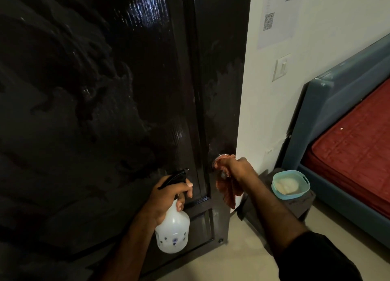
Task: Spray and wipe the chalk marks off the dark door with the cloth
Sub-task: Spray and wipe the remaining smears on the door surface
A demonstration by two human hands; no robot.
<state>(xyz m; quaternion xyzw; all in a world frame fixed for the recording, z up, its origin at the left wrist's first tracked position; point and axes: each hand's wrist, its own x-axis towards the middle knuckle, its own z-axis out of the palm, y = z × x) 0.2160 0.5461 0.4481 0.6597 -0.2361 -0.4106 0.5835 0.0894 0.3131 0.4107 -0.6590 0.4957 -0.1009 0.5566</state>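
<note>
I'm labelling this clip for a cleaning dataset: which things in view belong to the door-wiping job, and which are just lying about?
Job:
dark door
spray bottle, held by the left hand
cloth, gripped by the right hand at the door knob

Lying about:
blue tub
bed with red mattress
wall switch
paper notice

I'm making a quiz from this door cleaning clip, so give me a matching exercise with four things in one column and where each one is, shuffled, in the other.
Things:
1. spray bottle
2. cloth
3. tub
4. paper sheet

Places:
A. stuck on the white wall above the switch
B. gripped in the left hand, in front of the dark door
C. on a dark stand beside the bed
D. held by the right hand at the door knob

Pairs: 1-B, 2-D, 3-C, 4-A
</note>
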